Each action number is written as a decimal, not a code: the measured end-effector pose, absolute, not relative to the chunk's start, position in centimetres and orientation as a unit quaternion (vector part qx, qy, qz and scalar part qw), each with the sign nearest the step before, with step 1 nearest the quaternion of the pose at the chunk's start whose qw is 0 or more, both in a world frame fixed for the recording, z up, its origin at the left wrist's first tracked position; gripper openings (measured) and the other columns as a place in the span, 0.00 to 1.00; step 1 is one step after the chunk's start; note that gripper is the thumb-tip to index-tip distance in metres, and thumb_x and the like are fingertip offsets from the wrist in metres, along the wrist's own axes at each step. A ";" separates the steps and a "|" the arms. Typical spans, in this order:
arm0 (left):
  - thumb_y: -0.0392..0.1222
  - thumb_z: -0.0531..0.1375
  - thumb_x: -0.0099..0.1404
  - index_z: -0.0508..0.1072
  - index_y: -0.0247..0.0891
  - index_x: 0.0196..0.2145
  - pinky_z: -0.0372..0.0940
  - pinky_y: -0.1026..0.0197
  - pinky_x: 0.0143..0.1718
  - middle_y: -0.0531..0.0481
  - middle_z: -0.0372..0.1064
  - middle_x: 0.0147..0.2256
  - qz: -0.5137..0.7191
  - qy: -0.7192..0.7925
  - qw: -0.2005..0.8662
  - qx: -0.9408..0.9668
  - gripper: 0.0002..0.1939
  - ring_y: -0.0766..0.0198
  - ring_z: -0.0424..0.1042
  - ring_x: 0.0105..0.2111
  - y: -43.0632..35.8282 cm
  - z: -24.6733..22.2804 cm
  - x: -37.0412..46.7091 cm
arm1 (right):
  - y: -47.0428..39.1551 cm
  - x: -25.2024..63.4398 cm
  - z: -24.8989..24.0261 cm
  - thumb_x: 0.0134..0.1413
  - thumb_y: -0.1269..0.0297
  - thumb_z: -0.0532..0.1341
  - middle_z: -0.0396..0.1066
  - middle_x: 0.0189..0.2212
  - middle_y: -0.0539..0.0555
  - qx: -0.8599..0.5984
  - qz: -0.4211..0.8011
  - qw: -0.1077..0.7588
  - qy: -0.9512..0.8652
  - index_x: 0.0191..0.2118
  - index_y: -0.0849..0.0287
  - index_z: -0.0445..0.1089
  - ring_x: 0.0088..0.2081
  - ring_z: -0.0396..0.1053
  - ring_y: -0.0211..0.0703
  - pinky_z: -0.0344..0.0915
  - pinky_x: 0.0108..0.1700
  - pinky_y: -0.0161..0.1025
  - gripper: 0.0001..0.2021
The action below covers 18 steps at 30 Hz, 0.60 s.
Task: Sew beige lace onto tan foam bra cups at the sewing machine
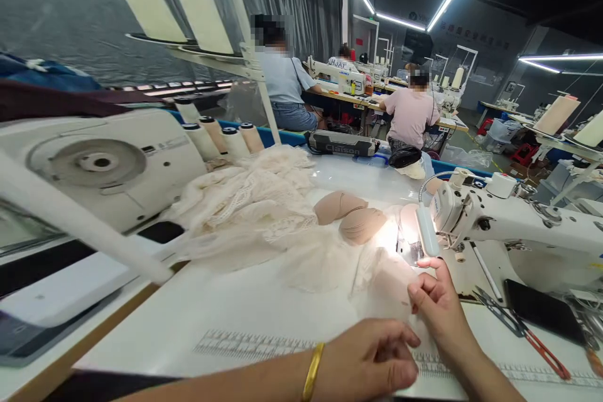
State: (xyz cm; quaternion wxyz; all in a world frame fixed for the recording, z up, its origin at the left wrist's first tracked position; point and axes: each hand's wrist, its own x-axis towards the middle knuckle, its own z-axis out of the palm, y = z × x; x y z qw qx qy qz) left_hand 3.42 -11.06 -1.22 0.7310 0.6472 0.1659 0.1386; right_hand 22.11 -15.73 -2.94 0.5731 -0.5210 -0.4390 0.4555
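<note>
My left hand (372, 355), with a gold bangle (313, 372) on the wrist, hovers over the front of the white table, its fingers loosely bent, the thumb apart, and nothing in it. My right hand (438, 295) is just in front of the sewing machine (471, 207), index finger stretched toward the lit needle area and the other fingers curled. No held thing shows in it. Sheer cream fabric (311, 257) lies on the table up to the right fingers. Two beige moulded bra cups (362, 225) rest behind it, beside the bright machine lamp (426, 229).
A heap of cream lace fabric (249, 195) covers the table's left side. Scissors (499, 314), red-handled tweezers-like tool (541, 348) and a black phone (544, 311) lie at right. Thread cones (235, 141) and another machine (103, 163) stand left. Co-workers sit at machines beyond.
</note>
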 end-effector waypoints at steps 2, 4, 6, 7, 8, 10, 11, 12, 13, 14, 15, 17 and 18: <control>0.63 0.68 0.61 0.78 0.37 0.46 0.70 0.57 0.44 0.42 0.77 0.39 0.185 0.235 0.842 0.450 0.27 0.55 0.77 0.41 -12.7 -1.6 3.8 | -17.1 20.6 -3.9 0.59 0.49 0.67 0.67 0.27 0.45 -0.529 0.420 0.600 -0.429 0.53 0.51 0.65 0.28 0.66 0.39 0.66 0.34 0.35 0.21; 0.59 0.72 0.58 0.78 0.35 0.40 0.70 0.57 0.47 0.42 0.77 0.39 0.305 0.258 0.851 0.340 0.24 0.56 0.76 0.41 -12.6 -1.5 4.5 | -18.6 19.4 -4.7 0.60 0.48 0.66 0.68 0.29 0.47 -0.547 0.378 0.612 -0.427 0.53 0.52 0.69 0.30 0.68 0.40 0.67 0.35 0.36 0.20; 0.52 0.75 0.54 0.79 0.35 0.38 0.70 0.58 0.45 0.43 0.78 0.38 0.383 0.256 0.835 0.302 0.21 0.56 0.76 0.39 -11.8 -1.0 5.0 | -19.8 18.7 -5.0 0.61 0.47 0.65 0.72 0.33 0.51 -0.569 0.347 0.609 -0.431 0.52 0.52 0.74 0.35 0.70 0.43 0.69 0.39 0.38 0.19; 0.51 0.76 0.52 0.79 0.35 0.38 0.70 0.58 0.44 0.44 0.78 0.37 0.389 0.252 0.834 0.298 0.21 0.56 0.76 0.38 -11.4 -0.8 5.1 | -20.0 18.6 -4.9 0.61 0.47 0.65 0.74 0.37 0.53 -0.577 0.338 0.603 -0.436 0.52 0.52 0.75 0.39 0.72 0.46 0.70 0.43 0.39 0.19; 0.49 0.77 0.51 0.80 0.36 0.40 0.70 0.58 0.43 0.44 0.78 0.37 0.379 0.251 0.838 0.302 0.22 0.55 0.76 0.38 -11.2 -0.5 5.1 | -20.1 18.7 -4.6 0.61 0.46 0.65 0.76 0.43 0.55 -0.581 0.339 0.593 -0.443 0.52 0.51 0.76 0.45 0.72 0.49 0.70 0.47 0.42 0.20; 0.49 0.78 0.50 0.80 0.35 0.42 0.70 0.57 0.43 0.43 0.78 0.37 0.338 0.243 0.849 0.325 0.25 0.55 0.77 0.38 -11.2 -0.2 4.9 | -19.7 19.4 -3.6 0.60 0.44 0.65 0.74 0.55 0.56 -0.580 0.374 0.570 -0.446 0.56 0.49 0.75 0.56 0.69 0.54 0.67 0.57 0.47 0.23; 0.49 0.78 0.49 0.81 0.34 0.43 0.70 0.57 0.43 0.42 0.78 0.37 0.318 0.237 0.853 0.338 0.26 0.54 0.77 0.37 -11.4 -0.1 4.8 | -19.3 19.8 -3.2 0.60 0.42 0.64 0.72 0.58 0.56 -0.573 0.407 0.564 -0.433 0.59 0.48 0.73 0.59 0.67 0.55 0.67 0.58 0.49 0.26; 0.49 0.79 0.48 0.81 0.33 0.43 0.69 0.57 0.42 0.42 0.78 0.37 0.306 0.232 0.855 0.348 0.27 0.54 0.77 0.37 -11.6 0.0 4.6 | -18.9 20.1 -2.8 0.60 0.40 0.63 0.72 0.58 0.56 -0.561 0.446 0.564 -0.410 0.61 0.47 0.71 0.59 0.68 0.55 0.68 0.58 0.51 0.28; 0.49 0.79 0.48 0.81 0.33 0.43 0.69 0.57 0.42 0.41 0.79 0.37 0.303 0.227 0.856 0.352 0.27 0.53 0.77 0.37 -11.7 0.1 4.5 | -18.6 20.4 -2.5 0.61 0.39 0.62 0.72 0.58 0.56 -0.542 0.486 0.570 -0.381 0.63 0.46 0.69 0.57 0.70 0.55 0.69 0.55 0.51 0.29; 0.49 0.79 0.48 0.81 0.34 0.44 0.69 0.57 0.42 0.41 0.79 0.38 0.309 0.224 0.855 0.352 0.28 0.53 0.77 0.38 -11.8 0.2 4.5 | -18.3 20.4 -2.4 0.61 0.37 0.60 0.73 0.57 0.57 -0.521 0.515 0.583 -0.352 0.64 0.45 0.67 0.54 0.72 0.54 0.71 0.52 0.51 0.31; 0.48 0.79 0.48 0.81 0.34 0.45 0.69 0.57 0.43 0.41 0.79 0.39 0.320 0.222 0.853 0.347 0.29 0.52 0.77 0.39 -11.8 0.3 4.4 | -18.1 20.3 -2.4 0.61 0.37 0.60 0.74 0.55 0.58 -0.500 0.531 0.602 -0.326 0.65 0.45 0.65 0.51 0.74 0.54 0.72 0.48 0.50 0.32; 0.49 0.78 0.49 0.81 0.35 0.47 0.69 0.56 0.44 0.41 0.79 0.40 0.347 0.226 0.847 0.334 0.29 0.51 0.77 0.40 -11.4 0.4 4.6 | -18.1 19.8 -2.8 0.56 0.40 0.66 0.77 0.49 0.58 -0.478 0.529 0.635 -0.297 0.66 0.46 0.62 0.44 0.75 0.52 0.73 0.42 0.47 0.36; 0.50 0.78 0.50 0.81 0.34 0.46 0.69 0.56 0.45 0.41 0.79 0.40 0.362 0.235 0.841 0.325 0.28 0.52 0.77 0.40 -11.2 0.4 4.7 | -18.1 19.4 -3.0 0.53 0.43 0.70 0.78 0.45 0.57 -0.478 0.519 0.647 -0.290 0.67 0.46 0.61 0.41 0.75 0.51 0.72 0.40 0.45 0.38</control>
